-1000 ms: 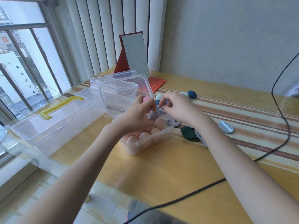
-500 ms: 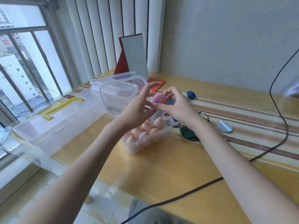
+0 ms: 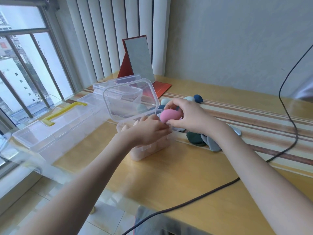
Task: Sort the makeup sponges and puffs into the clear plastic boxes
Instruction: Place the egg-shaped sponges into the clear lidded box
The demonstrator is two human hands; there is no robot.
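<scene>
My right hand [image 3: 189, 116] pinches a pink egg-shaped sponge [image 3: 170, 115] just above the far end of a small clear box [image 3: 149, 152]. Its lid [image 3: 130, 99] stands open. Several peach sponges fill that box. My left hand [image 3: 149, 131] lies over the box's top, fingers bent down among the sponges; whether it grips one is hidden. Dark green and grey puffs [image 3: 202, 139] lie on the table under my right wrist. Blue and pale puffs [image 3: 194, 98] lie farther back.
A long clear case with a yellow handle [image 3: 64, 111] lies at the left by the window. Another clear box [image 3: 118, 89] stands behind the open lid. A red folding mirror [image 3: 140, 65] stands at the back. A black cable [image 3: 288, 116] crosses the table's right side.
The pink sponge passed from both hands held high to my right hand alone, which came down toward the box. My left hand dropped onto the box's contents.
</scene>
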